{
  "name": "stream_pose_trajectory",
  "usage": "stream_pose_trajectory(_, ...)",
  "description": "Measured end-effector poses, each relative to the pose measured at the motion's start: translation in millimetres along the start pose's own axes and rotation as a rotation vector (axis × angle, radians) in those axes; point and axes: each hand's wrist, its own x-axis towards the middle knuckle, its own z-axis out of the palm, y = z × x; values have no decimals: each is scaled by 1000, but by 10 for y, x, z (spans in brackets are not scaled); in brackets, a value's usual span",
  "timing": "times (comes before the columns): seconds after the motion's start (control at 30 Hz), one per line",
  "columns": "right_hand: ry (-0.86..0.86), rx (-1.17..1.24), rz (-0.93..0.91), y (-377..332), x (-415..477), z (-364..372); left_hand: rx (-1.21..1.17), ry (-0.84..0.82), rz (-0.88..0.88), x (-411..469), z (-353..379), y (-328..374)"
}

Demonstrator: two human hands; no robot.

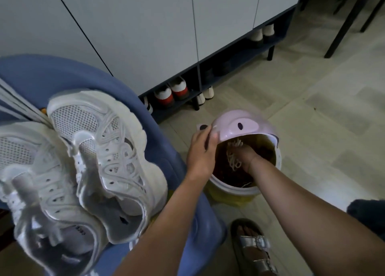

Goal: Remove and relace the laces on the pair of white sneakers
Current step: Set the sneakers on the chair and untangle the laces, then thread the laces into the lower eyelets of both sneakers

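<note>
"Where did the white sneakers (pixel 83 161) lie?"

"Side by side on the blue seat (pixel 62 73), at 9 o'clock from the left hand (pixel 201 151) and apart from both hands."

"And the fingers?"

"The left hand's fingers pinched the rim of the pink lid (pixel 239 126), tipped up over the bin (pixel 235 190). The right hand (pixel 248 156) reached down inside. A bundle of white laces (pixel 234 159) lay against its fingers at their 9 o'clock; whether they gripped it could not be told."

"The room?"

"The bin stood on the pale floor (pixel 323 109). At 12 o'clock rose a grey cabinet (pixel 145 36) with shoes (pixel 173 90) on its open bottom shelf. A silver sandal (pixel 256 248) showed at 5 o'clock."
</note>
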Motion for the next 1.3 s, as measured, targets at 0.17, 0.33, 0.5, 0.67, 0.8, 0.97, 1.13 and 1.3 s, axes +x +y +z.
stream_pose_trajectory(0.17, -42, -8, 8, 1, 18, 22, -27, -2, -7, -25, 10, -24)
stream_pose_trajectory(0.33, 52, 31, -14, 25, -100, -51, 8, -15, -8, -103, 14, 50)
stream_pose_trajectory(0.5, 190, 181, -33, 23, -366, -111, -39, 29, 94, -391, -96, 284)
stream_pose_trajectory(0.67, 344, 291, -244, 3, -1056, -6, -31, 136, 236, -844, -510, 598)
stream_pose_trajectory(0.8, 380, 249, -509, -109, -1846, 268, -99, 243, 349, -1308, -1106, 716)
stream_pose_trajectory(0.97, 39, 196, -809, -691, -2580, 941, -190, 517, 342, -1645, -2066, 535)
stream_pose_trajectory(1.13, -180, -85, -1100, -1371, -2805, 1744, -43, 854, 265, -1593, -2819, 158)
stream_pose_trajectory(1.3, -91, -494, -1257, -1901, -2516, 2388, 114, 859, 126, -1372, -3032, -90)
